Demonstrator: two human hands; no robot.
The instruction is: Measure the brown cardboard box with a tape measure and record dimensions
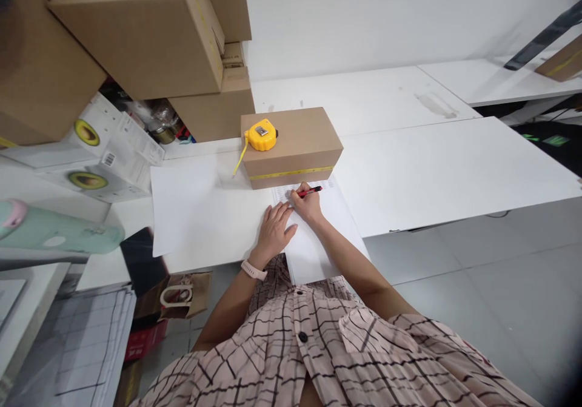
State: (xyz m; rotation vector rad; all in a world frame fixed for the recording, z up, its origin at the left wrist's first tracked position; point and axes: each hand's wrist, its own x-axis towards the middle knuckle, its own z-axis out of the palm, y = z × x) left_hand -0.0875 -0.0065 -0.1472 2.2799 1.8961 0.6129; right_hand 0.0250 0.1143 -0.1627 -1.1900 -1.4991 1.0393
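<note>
My right hand (308,204) is closed around a red and black pen (311,191), held over a printed sheet of paper (313,252). The sheet hangs partly over the table's front edge, and its upper end meets a cardboard box. My left hand (273,230) lies flat with fingers stretched out, at the sheet's left side, holding nothing. Just beyond both hands sits the closed cardboard box (300,137), yellow tape along its front. A yellow tape measure (262,135) rests on the box, its strip end hanging over the left side. The pen's tip is hidden by my fingers.
Large cardboard boxes (150,37) are stacked at the back left, beside white cartons with avocado pictures (111,152). A blank white sheet (182,204) lies on the white table (436,164). Farther left are a mint-green bottle (63,228) and a dark flat object (143,258).
</note>
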